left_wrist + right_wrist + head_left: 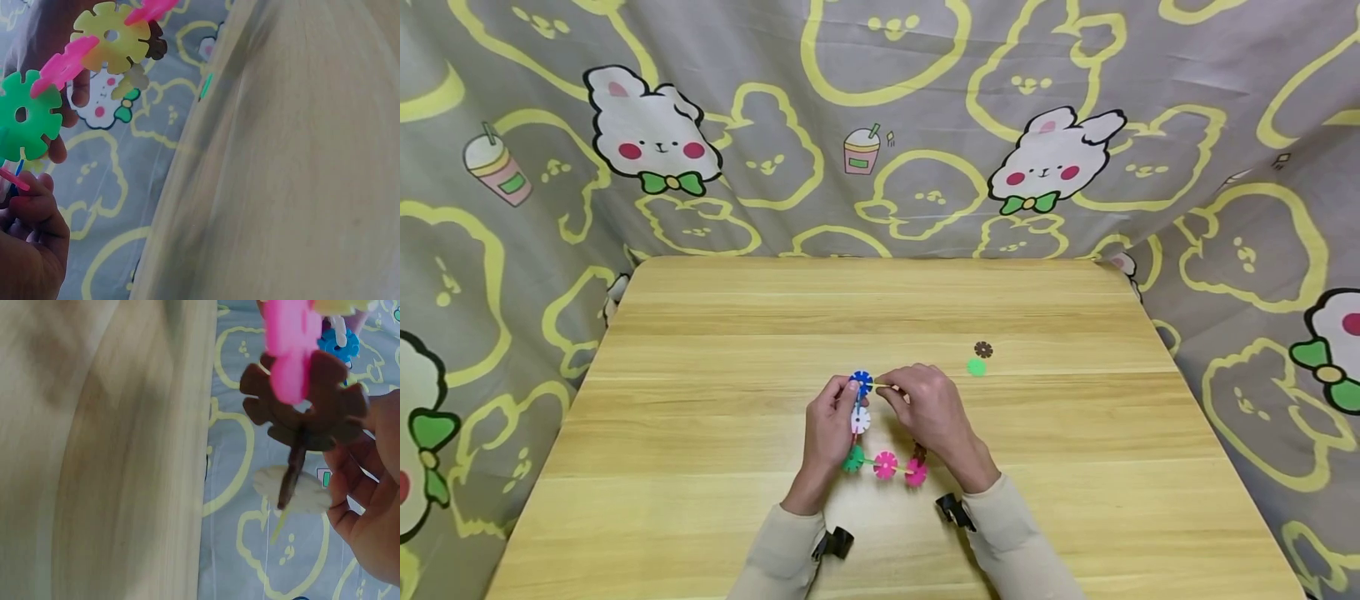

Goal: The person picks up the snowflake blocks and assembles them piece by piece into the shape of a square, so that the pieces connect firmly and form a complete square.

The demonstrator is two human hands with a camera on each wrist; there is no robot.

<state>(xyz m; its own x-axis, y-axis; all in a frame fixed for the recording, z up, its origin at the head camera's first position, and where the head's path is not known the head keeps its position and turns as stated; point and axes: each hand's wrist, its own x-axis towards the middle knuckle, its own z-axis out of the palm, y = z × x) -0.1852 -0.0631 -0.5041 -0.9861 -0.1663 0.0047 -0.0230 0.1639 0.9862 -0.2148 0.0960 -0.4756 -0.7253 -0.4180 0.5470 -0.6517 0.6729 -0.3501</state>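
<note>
A chain of notched plastic discs, slotted into one another, hangs between the two hands. My left hand [829, 432] pinches it by a blue disc [861, 382], thumb on the disc's face. Below that come a white disc [861, 419], a green disc [853, 459] and pink discs [885, 465]. With thumb and forefinger, my right hand [931, 410] pinches a thin yellow disc, seen edge-on, at the blue disc's right side. In the right wrist view, a brown disc [325, 406] and a whitish disc [292, 489] hang beside the right hand's curled fingers.
A loose brown disc [983, 350] and a light green disc [976, 367] lie on the wooden table [715, 400], right of the hands. Patterned grey curtains [925, 75] surround the table at the back and sides. Both sleeved wrists carry black mounts.
</note>
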